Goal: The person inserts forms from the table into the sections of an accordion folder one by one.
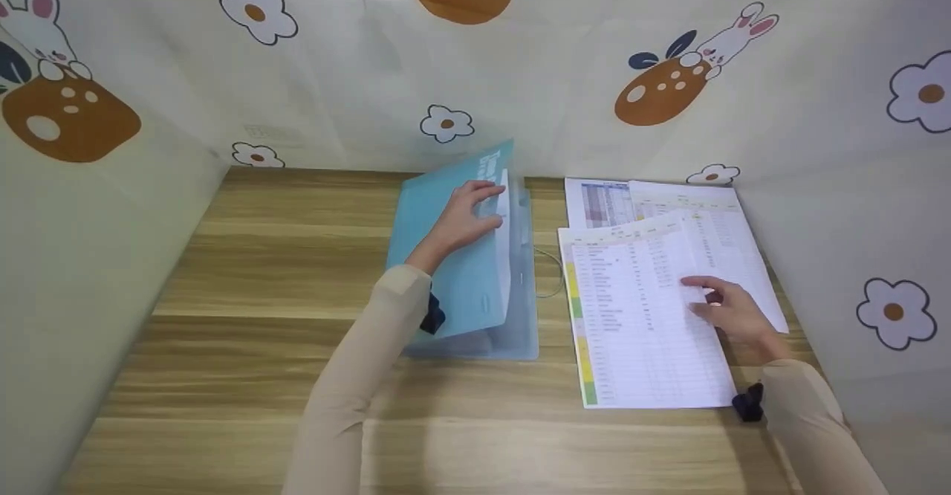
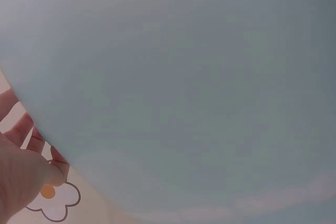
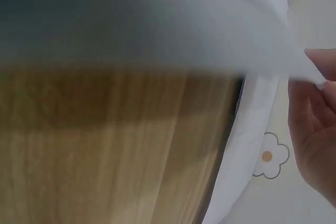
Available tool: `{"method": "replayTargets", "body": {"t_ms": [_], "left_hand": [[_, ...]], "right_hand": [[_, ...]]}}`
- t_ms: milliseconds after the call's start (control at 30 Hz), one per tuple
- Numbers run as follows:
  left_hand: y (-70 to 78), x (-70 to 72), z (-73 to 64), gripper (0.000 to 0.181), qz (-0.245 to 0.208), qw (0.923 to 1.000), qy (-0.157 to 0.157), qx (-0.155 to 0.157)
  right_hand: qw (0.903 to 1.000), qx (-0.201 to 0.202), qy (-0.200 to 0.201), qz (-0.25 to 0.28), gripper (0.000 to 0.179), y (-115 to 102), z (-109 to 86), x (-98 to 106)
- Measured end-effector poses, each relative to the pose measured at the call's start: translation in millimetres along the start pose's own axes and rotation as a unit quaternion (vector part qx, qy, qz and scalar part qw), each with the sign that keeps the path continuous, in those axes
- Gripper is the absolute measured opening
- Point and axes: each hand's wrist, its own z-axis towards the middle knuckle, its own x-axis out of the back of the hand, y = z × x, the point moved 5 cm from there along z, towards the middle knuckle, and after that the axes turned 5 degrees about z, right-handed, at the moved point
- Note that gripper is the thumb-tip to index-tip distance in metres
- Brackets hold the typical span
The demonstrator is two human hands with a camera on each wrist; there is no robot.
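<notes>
A light blue folder [image 1: 468, 287] stands part open on the wooden table, its front cover raised and white paper showing inside. My left hand [image 1: 468, 216] holds the cover's right edge; in the left wrist view the fingers of that left hand [image 2: 23, 169] reach the edge, and the cover fills most of the picture. To the right, my right hand [image 1: 735, 320] pinches the right edge of a printed sheet [image 1: 631, 331] with coloured blocks down its left side. The right wrist view shows the paper's corner [image 3: 294, 61] between thumb and fingers, lifted above the table.
More printed sheets [image 1: 743, 257] lie behind and under the held one, near the back right. A thin elastic cord [image 1: 559, 272] loops out from the folder's right side. Patterned curtain walls [image 1: 356, 71] stand close behind the table [image 1: 260, 287] and along both sides.
</notes>
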Motion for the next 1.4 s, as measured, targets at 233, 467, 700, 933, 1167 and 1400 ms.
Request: {"method": "replayTargets", "body": {"t_ms": [233, 467, 700, 933, 1167, 1400], "left_hand": [[-1.3, -1.1, 0.4, 0.049, 0.001, 1.0, -0.003, 0.009], [-1.3, -1.1, -0.4, 0.049, 0.0, 0.9999, -0.004, 0.012], [-0.1, -0.1, -0.4, 0.048, -0.004, 1.0, 0.0, 0.0], [0.7, 1.0, 0.2, 0.047, -0.006, 0.9999, -0.005, -0.007], [-1.2, -0.3, 1.0, 0.049, -0.007, 0.9999, -0.012, 0.008], [-1.4, -0.5, 0.9, 0.048, -0.006, 0.9999, -0.007, 0.009]], "right_hand": [[0.9978, 0.056, -0.03, 0.018, 0.051, -19.9, -5.3, 6.0], [0.9935, 0.113, -0.016, 0.001, 0.053, -37.5, -9.6, 20.9], [0.986, 0.157, -0.002, 0.056, 0.054, -53.6, -9.6, 32.8], [0.9832, 0.137, -0.008, 0.121, 0.055, -56.3, -7.5, 37.5], [0.968, 0.144, 0.019, 0.204, 0.053, -59.9, -6.1, 38.7], [0.9542, 0.138, 0.046, 0.261, 0.053, -60.6, -2.9, 37.2]]}}
